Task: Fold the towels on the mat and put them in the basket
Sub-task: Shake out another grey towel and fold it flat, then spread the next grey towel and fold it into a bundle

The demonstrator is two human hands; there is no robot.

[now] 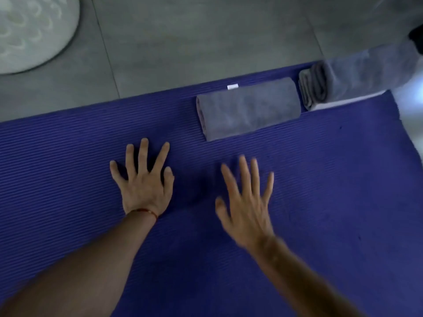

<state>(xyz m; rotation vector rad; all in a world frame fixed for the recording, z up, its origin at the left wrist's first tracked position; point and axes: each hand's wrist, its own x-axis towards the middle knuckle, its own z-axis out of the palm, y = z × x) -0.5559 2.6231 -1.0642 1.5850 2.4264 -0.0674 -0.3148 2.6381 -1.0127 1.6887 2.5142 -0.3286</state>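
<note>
While both hands lie spread and empty on the mat [68, 145], the folded towel [248, 108] sits ahead, lengthwise across, nearer the right hand [246, 207] than the left hand [144, 181]

Blurred and cut-off parts of the view

The right hand [248, 202] is smeared by motion blur, its fingertips indistinct. The towel stack [357, 81] at upper right and the pale round rug [29, 30] at upper left run off the frame; a dark object [417, 38] at the right edge is unidentifiable.
</note>
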